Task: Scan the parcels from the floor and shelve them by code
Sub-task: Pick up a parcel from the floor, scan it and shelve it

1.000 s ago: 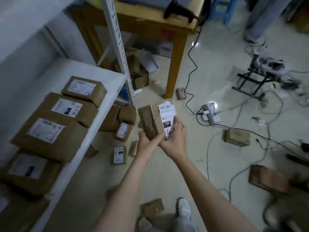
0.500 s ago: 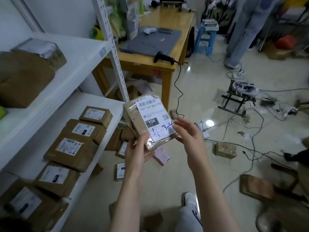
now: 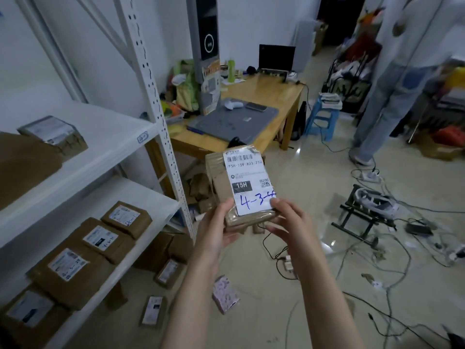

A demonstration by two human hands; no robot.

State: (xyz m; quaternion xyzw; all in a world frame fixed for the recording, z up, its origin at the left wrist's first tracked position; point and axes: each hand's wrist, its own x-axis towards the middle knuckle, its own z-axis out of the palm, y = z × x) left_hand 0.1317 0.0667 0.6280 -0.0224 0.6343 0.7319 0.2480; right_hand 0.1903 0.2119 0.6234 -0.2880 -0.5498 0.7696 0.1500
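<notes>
While label-up, parcel (image 3: 241, 185) between opposing fingers (image 3: 279, 207)

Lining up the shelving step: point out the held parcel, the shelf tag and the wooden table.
held parcel (image 3: 247, 173), head view, white label.
shelf tag (image 3: 142, 136), head view, handwritten sticker.
wooden table (image 3: 275, 95), head view, bare tabletop.

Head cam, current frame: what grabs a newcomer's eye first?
The brown parcel held mid-frame by the left hand and right hand, its white label marked in blue pen with a code starting 4-3. Then the white shelf rack at left, stacked with labelled parcels, and the tangle of cables across the floor at right.
</notes>
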